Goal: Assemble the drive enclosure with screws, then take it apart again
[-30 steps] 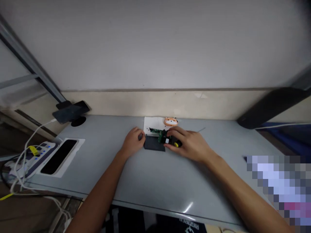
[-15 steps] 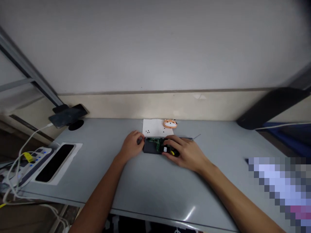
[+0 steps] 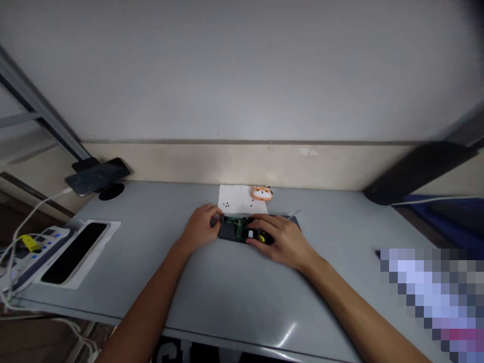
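Note:
An opened dark grey case [image 3: 229, 231] lies on the desk, with a green circuit board [image 3: 239, 228] and a black part bearing a white sticker inside. At its left end, my left hand [image 3: 200, 227] is closed in a pinch around a small dark grey piece [image 3: 215, 220]; whether that piece belongs to the case I cannot tell. Curled over the right half is my right hand [image 3: 285, 236], its fingertips on the black part. A screwdriver, with a black and yellow handle [image 3: 262, 238], is tucked under that palm, and its thin shaft [image 3: 295, 214] points out to the right.
Behind the case, white paper [image 3: 239, 195] carries several tiny dark screws [image 3: 226, 204] and an orange animal-face case [image 3: 261, 193]. To the left are a phone on a stand [image 3: 98, 176], another phone [image 3: 75, 252] and a power strip [image 3: 36, 257]. A black cylinder [image 3: 412, 174] leans at right.
The view has shifted slightly, so most things appear a little further left. My right fingers have moved slightly on the black part; both hands keep their hold.

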The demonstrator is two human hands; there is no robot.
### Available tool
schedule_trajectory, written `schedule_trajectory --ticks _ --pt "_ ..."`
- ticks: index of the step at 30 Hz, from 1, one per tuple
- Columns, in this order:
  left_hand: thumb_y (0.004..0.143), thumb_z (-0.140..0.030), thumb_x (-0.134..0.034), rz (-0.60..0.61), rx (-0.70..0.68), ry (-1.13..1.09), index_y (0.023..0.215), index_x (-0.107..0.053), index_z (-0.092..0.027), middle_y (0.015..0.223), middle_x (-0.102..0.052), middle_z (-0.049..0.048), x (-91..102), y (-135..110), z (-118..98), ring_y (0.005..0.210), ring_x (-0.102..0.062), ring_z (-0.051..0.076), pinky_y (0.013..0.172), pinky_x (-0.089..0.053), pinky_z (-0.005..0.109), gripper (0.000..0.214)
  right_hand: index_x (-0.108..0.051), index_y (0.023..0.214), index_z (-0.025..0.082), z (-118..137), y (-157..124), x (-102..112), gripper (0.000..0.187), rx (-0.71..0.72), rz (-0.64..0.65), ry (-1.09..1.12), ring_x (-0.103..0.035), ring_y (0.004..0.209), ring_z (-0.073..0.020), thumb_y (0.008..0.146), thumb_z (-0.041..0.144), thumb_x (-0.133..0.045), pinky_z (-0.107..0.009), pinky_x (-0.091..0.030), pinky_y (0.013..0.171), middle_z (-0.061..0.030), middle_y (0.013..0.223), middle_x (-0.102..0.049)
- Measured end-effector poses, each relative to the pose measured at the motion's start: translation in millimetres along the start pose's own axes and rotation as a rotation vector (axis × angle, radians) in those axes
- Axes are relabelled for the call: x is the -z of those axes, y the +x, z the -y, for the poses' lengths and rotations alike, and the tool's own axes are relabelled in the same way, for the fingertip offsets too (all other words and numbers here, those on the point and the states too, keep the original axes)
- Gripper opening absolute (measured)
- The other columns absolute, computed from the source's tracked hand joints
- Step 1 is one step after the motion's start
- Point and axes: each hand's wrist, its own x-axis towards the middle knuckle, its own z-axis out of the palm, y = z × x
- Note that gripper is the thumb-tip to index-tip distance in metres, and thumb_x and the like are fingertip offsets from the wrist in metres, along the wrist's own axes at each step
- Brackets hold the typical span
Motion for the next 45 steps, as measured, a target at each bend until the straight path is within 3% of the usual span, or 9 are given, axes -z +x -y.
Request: schedule_trajectory --ticks 7,18,27,30,34,37,40,42,45 --pt "0.084 -0.010 -0.056 -0.007 0.013 -0.009 0.093 -0.066 -0.021 0.088 -0.064 0.0027 0.1 0 -1 0.086 -0.060 0.020 0.082 -0.046 0.033 0.018 -0.073 0.110 0.025 -1 -2 -4 0.028 -0.001 -0.078 0.091 -0.074 0.092 -0.0234 0.092 0.046 -0.067 -0.041 -0.059 0.081 -0.0063 0.124 -0.074" --pt "0.081 -0.009 -0.057 0.017 -0.016 -0.086 0.085 -0.064 -0.020 0.085 -0.064 0.0020 2.1 -2 -1 0.080 -0.060 0.018 0.076 -0.046 0.030 0.014 -0.069 0.111 0.025 -2 0 -2 0.027 0.049 0.074 0.012 -0.070 0.106 -0.0272 0.093 0.046 -0.067 -0.047 -0.054 0.090 -0.0060 0.117 -0.075" --pt "0.077 -0.005 -0.053 0.026 0.001 -0.109 0.081 -0.061 -0.020 0.080 -0.061 0.0000 3.4 -2 -3 0.075 -0.058 0.016 0.069 -0.044 0.027 0.017 -0.066 0.119 0.026 2 0 2 0.033 0.037 0.086 0.037 -0.066 0.108 -0.0282 0.092 0.044 -0.068 -0.048 -0.052 0.091 -0.0076 0.121 -0.072" --pt "0.078 -0.004 -0.051 -0.045 0.039 -0.086 0.088 -0.064 -0.021 0.085 -0.062 0.0008 4.6 -3 -5 0.080 -0.060 0.017 0.074 -0.047 0.030 0.024 -0.056 0.139 0.027 2 0 4 0.054 0.011 -0.043 0.027 -0.062 0.120 -0.0318 0.090 0.046 -0.069 -0.050 -0.052 0.094 -0.0129 0.140 -0.061" --pt "0.087 -0.010 -0.053 -0.167 -0.060 -0.080 0.101 -0.064 -0.022 0.102 -0.068 0.0036 7.0 -4 -23 0.102 -0.063 0.021 0.095 -0.045 0.039 0.022 -0.059 0.129 0.025 0 0 14 0.034 -0.088 -0.417 0.078 -0.066 0.103 -0.0258 0.095 0.027 -0.061 -0.042 -0.055 0.083 -0.0115 0.119 -0.067" --pt "0.094 -0.019 -0.056 -0.086 -0.144 -0.068 0.122 -0.061 -0.028 0.128 -0.067 0.0032 5.7 -5 -44 0.121 -0.060 0.023 0.111 -0.033 0.047 0.030 -0.063 0.113 0.023 -2 -2 23 0.019 -0.104 -0.671 0.117 -0.066 0.093 -0.0239 0.098 0.030 -0.054 -0.040 -0.052 0.080 -0.0090 0.103 -0.069" --pt "0.092 -0.030 -0.066 0.092 -0.191 -0.099 0.137 -0.052 -0.031 0.139 -0.063 0.0034 2.1 -6 -60 0.130 -0.056 0.025 0.117 -0.028 0.049 0.046 -0.066 0.095 0.021 -5 -4 24 0.038 -0.176 -0.852 0.062 -0.064 0.084 -0.0238 0.102 0.047 -0.040 -0.042 -0.047 0.080 -0.0073 0.086 -0.067" --pt "0.089 -0.034 -0.071 0.184 -0.210 -0.120 0.141 -0.049 -0.032 0.142 -0.061 0.0038 -0.4 -6 -64 0.131 -0.056 0.026 0.117 -0.028 0.048 0.056 -0.066 0.086 0.021 -6 -6 20 0.051 -0.333 -0.893 0.066 -0.058 0.073 -0.0215 0.104 0.052 -0.030 -0.040 -0.044 0.073 -0.0051 0.074 -0.062" --pt "0.088 -0.033 -0.073 0.225 -0.199 -0.149 0.145 -0.045 -0.034 0.143 -0.061 0.0031 -4.0 -6 -63 0.131 -0.057 0.025 0.116 -0.032 0.046 0.063 -0.066 0.086 0.021 -6 -7 12 0.049 -0.575 -0.822 0.184 -0.055 0.069 -0.0202 0.104 0.051 -0.031 -0.036 -0.041 0.066 -0.0049 0.076 -0.062"
